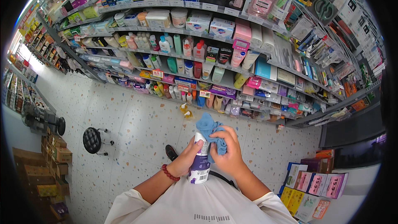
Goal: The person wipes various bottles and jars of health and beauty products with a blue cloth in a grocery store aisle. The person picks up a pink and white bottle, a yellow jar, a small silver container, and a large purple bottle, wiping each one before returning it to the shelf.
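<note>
My left hand (185, 158), with a red bead bracelet at its wrist, grips a white and purple bottle (200, 161) by its side. The bottle stands roughly upright against my white shirt, and its back bears print and a barcode. In my right hand (229, 149) is a bunched blue cloth (206, 124), which lies against the bottle's upper part and covers its top. Beyond my hands, two bottles of yellow liquid (186, 110) stand on the floor by the lowest shelf.
Shop shelves (174, 31) full of bottles, boxes and packets curve across the front. A black round stool (92, 140) on wheels stands at the left, near stacked cardboard boxes (39, 174). Boxed goods (311, 182) with price signs are at the lower right.
</note>
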### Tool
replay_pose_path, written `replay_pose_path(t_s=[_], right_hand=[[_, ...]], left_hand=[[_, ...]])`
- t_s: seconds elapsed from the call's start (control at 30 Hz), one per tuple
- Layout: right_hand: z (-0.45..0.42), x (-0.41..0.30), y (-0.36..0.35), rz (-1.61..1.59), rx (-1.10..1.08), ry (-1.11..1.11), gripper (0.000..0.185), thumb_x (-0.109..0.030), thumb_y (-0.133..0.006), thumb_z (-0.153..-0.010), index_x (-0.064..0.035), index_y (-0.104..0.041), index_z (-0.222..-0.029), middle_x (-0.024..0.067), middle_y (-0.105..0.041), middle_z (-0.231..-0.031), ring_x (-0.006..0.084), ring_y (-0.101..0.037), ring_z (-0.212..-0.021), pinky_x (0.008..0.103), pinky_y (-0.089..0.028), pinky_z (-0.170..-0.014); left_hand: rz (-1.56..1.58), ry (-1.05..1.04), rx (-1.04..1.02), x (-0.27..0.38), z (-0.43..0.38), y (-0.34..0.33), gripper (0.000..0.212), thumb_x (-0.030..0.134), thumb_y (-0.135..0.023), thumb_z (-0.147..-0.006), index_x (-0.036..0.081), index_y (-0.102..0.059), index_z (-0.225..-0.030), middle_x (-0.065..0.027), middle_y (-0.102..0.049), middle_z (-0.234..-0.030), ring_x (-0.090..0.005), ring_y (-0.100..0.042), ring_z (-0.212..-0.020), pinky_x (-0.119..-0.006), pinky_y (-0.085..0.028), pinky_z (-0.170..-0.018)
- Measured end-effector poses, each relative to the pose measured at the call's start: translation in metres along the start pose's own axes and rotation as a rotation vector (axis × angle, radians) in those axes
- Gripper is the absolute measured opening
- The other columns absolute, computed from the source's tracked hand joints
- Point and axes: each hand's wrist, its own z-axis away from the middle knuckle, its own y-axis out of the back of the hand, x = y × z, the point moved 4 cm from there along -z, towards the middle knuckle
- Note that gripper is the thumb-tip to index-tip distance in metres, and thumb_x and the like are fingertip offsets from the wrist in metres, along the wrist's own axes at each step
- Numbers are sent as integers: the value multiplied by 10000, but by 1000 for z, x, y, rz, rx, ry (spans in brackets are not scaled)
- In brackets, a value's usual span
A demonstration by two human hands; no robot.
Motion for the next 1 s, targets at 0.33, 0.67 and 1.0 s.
replay_pose_path(t_s=[0.33,0.67,1.0], right_hand=[[7,7,2,-61,-26,-10,333,90,-649,-745,-65,-633,-1039,139,-561,-1143,310,-587,-1073,369,-462,-941],[-7,-9,4,-17,-45,67,365,92,-666,-718,-76,-640,-1041,144,-571,-1159,328,-597,-1059,379,-477,-923],[-6,-23,-3,117,-51,175,470,20,-741,-667,-90,-637,-1112,143,-557,-1198,384,-531,-1105,447,-444,-959]], left_hand=[[-10,55,-49,-6,1,9,524,470,-314,-1081,80,-445,-1405,-45,-604,-1244,-126,-609,-1117,-322,-511,-965],[112,-68,-81,11,-3,2,510,456,-289,-1090,87,-448,-1405,-30,-587,-1256,-108,-604,-1100,-299,-525,-932],[-52,-189,61,18,2,2,416,346,-420,-1082,59,-452,-1381,-34,-588,-1221,-100,-582,-1096,-271,-493,-928]])
